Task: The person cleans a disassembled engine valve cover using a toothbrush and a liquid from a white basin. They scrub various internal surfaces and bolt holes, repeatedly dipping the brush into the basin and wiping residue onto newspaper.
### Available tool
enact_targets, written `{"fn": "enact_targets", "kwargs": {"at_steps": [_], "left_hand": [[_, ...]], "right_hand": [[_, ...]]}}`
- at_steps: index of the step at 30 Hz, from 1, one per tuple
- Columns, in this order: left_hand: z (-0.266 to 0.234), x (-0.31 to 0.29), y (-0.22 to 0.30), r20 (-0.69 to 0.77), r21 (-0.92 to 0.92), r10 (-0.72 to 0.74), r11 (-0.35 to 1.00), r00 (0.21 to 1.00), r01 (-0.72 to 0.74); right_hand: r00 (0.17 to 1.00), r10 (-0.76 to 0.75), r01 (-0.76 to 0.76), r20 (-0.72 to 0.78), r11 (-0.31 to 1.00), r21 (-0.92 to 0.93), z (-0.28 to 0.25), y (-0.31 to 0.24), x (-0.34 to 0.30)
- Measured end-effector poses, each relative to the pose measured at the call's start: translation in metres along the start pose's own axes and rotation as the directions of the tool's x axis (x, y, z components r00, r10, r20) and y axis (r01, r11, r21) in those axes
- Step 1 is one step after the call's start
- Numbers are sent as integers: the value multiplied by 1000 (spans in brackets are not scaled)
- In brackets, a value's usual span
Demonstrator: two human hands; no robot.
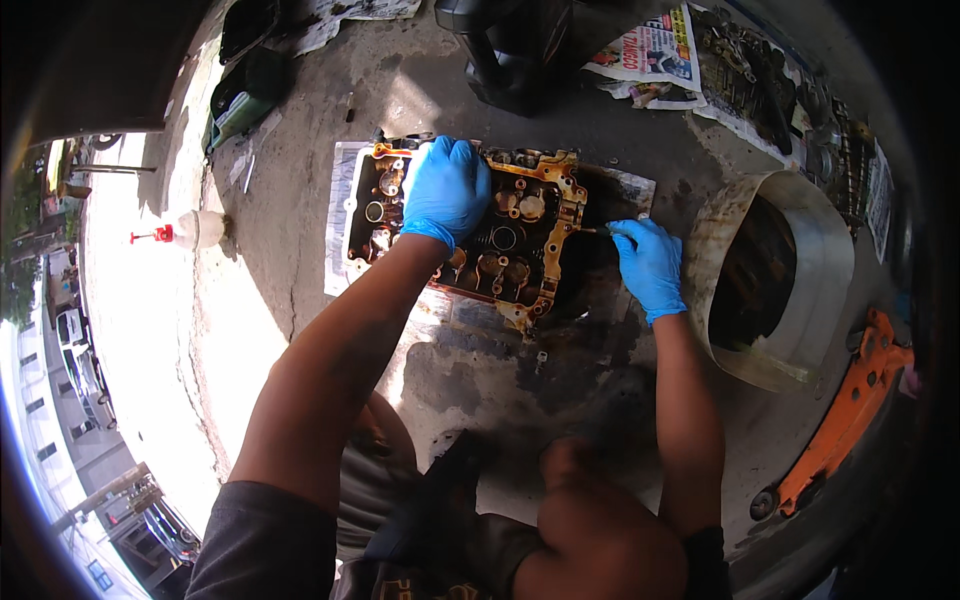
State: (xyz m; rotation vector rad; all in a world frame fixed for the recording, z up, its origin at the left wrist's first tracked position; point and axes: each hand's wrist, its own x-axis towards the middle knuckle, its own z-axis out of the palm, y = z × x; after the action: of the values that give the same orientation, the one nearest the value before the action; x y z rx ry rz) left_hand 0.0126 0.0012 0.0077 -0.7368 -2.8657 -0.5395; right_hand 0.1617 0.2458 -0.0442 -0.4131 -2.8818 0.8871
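Note:
An oily engine cylinder head [505, 240] lies on newspaper [345, 180] on the ground before me, its inner side facing up with amber-brown stains. My left hand [448, 190], in a blue glove, is curled over its far edge near the middle. The fingertips are hidden behind the knuckles. To the right, my gloved right hand [650, 262] pinches a thin rod-like metal tool [592, 230]. That tool points left and its tip meets the right end of the cylinder head. The exact kind of tool is too small to make out.
Close on my right stands a cut-open plastic container [835, 240]. Beyond it, greasy engine parts [745, 75] lie on newspaper. An orange jack [840, 420] is at the lower right. A black container [510, 60] stands at the far side; a white bottle with a red top [200, 230] is left.

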Motion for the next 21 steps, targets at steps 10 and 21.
{"fn": "enact_targets", "kwargs": {"at_steps": [10, 21], "left_hand": [[-1, -2, 2, 35, -61, -81, 995, 996, 83], [1, -4, 1, 33, -54, -90, 994, 995, 92]], "right_hand": [[990, -85, 79, 116, 995, 61, 7, 11, 12], [976, 157, -208, 152, 878, 430, 42, 24, -21]]}}
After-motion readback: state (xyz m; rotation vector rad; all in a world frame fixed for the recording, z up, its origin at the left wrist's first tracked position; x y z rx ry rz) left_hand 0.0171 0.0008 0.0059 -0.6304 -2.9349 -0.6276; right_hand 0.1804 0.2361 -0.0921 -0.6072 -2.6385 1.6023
